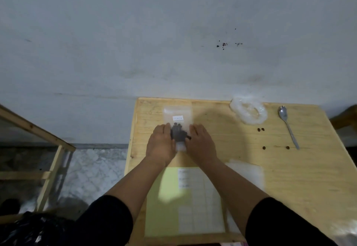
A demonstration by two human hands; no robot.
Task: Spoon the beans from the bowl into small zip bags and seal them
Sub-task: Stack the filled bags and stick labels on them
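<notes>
A pale wooden table (289, 178) stands against a grey wall. At centre frame, the left hand (161, 143) and right hand (201, 142) pinch a clear small zip bag (177, 119) of dark beans (178, 133). A metal spoon (287, 126) lies at right, beside a clear plastic bowl (249, 111).

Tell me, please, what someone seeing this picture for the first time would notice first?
Most likely the two hands, left hand and right hand, pressed on either side of a small clear zip bag with dark beans inside, lying flat near the far left of the wooden table. Next, the spoon lying unused at the far right, with a few loose beans scattered beside it.
</notes>
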